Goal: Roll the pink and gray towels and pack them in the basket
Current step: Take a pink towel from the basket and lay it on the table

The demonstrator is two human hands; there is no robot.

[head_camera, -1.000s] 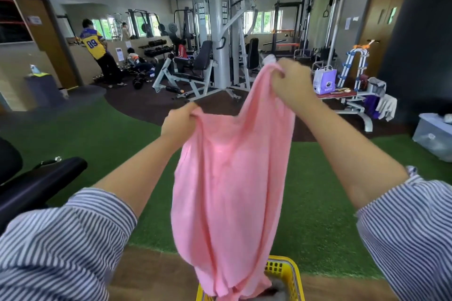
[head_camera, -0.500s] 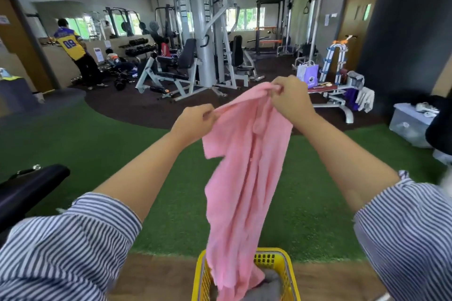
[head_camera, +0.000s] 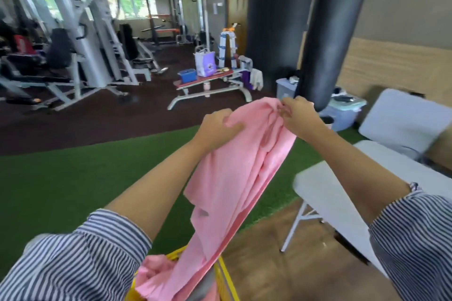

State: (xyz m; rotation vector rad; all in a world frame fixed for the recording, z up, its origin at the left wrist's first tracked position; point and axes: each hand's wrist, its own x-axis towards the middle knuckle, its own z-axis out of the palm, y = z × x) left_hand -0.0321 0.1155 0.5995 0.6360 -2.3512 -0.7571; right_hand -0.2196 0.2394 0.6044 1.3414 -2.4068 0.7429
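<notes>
A pink towel hangs bunched from both my hands in the middle of the head view. My left hand grips its upper edge on the left. My right hand pinches the top edge a little higher on the right. The towel's lower end trails down into a yellow basket at the bottom edge. A sliver of gray towel shows inside the basket, mostly hidden by the pink cloth.
A white folding table stands close on my right. Two black punching bags hang ahead on the right, with plastic bins below. A weight bench and gym machines fill the far floor; green turf lies between.
The view has swung to the right, bringing the white table into sight. My hands have come lower and closer together, and the towel now hangs slanted toward the basket.
</notes>
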